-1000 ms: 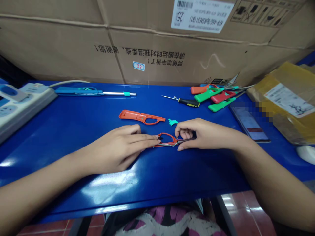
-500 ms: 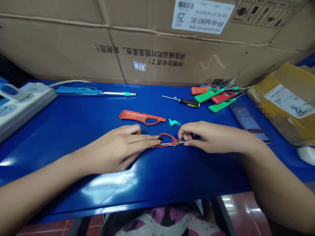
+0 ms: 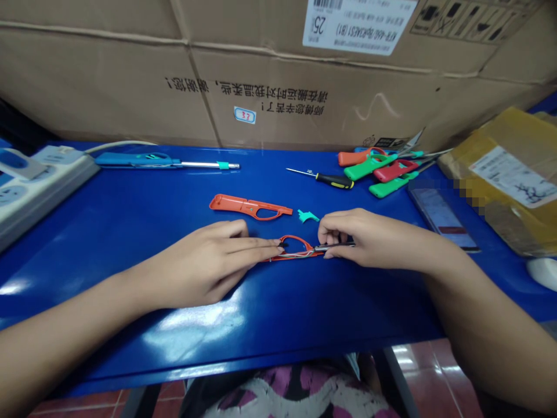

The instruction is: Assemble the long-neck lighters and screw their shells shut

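Your left hand (image 3: 213,264) is lying flat, palm down, on the blue table (image 3: 130,232). The fingers are stretched out and close together, not gripping anything, just pressing on the left end of the open orange lighter body (image 3: 297,239). That body lies on its side on the table between your two hands, loop in the middle, and you can see thin wires running along it.

Your right hand (image 3: 365,238) is at the right end of the lighter body with fingertips pinched narrow on a thin metal tube (image 3: 337,247). The tube lies in line with the body and touches its right tip.

Everything else, going from the lighter body:
- Just behind it, apart from it, lies the matching orange cover (image 3: 248,207).
- A small teal piece (image 3: 307,216) sits behind it too, just off the cover's right end.
- Further back and a bit right there's a screwdriver (image 3: 326,179) with a black and yellow handle.
- Behind and to the right, well apart, is a pile of lighters (image 3: 383,168) in green and red.
- To the right of it, past your right hand, a phone (image 3: 441,217) lies flat, with a yellow parcel (image 3: 509,174) beyond that.
- Back left is a blue lighter (image 3: 161,161) with a long metal nozzle.
- Far left is a power strip (image 3: 39,180).
- A big cardboard box (image 3: 261,75) stands behind all of it.
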`<state>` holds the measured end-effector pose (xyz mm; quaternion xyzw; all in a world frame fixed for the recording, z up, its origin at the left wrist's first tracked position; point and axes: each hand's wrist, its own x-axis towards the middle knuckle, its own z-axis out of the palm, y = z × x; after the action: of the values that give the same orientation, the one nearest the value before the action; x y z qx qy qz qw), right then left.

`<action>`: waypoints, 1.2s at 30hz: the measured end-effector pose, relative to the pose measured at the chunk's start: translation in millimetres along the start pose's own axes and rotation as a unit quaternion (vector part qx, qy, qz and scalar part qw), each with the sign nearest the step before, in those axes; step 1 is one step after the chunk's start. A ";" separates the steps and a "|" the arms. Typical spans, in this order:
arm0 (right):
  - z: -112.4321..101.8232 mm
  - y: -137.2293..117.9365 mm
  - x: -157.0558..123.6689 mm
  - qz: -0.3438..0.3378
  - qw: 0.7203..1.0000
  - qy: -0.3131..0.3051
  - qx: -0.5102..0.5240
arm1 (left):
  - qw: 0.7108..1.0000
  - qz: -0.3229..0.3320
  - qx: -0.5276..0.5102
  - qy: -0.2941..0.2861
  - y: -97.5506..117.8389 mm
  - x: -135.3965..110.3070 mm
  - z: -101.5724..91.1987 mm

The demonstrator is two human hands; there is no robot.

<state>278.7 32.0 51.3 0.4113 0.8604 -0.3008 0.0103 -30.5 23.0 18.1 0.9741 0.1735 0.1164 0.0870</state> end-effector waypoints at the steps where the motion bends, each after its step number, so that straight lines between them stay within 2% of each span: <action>1: 0.1 0.2 0.5 -0.005 1.000 0.002 0.002 | 1.000 0.000 -0.001 0.001 0.0 0.0 0.0; 6: 0.7 1.0 1.8 -0.041 0.999 0.011 0.009 | 1.000 -0.002 -0.009 0.007 -0.4 0.6 0.4; 11: 2.5 0.5 1.1 -0.069 0.996 0.038 -0.039 | 1.000 0.001 -0.010 0.008 -0.7 1.3 -0.5; 20: -4.3 -2.2 -3.3 -0.074 0.996 -0.001 -0.048 | 1.000 0.001 -0.006 0.006 -0.5 0.6 -0.4; 29: -3.1 -4.0 -5.5 -0.095 0.994 0.018 -0.049 | 1.000 0.003 -0.004 0.007 0.0 0.6 -1.0; 36: -3.0 -7.2 -5.2 -0.092 0.993 0.003 -0.070 | 1.000 0.003 -0.009 0.012 -0.8 0.8 0.1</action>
<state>277.7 26.5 58.8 0.3296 0.9136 -0.2381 0.0084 -30.0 24.1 18.0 0.9723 0.1705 0.1297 0.0934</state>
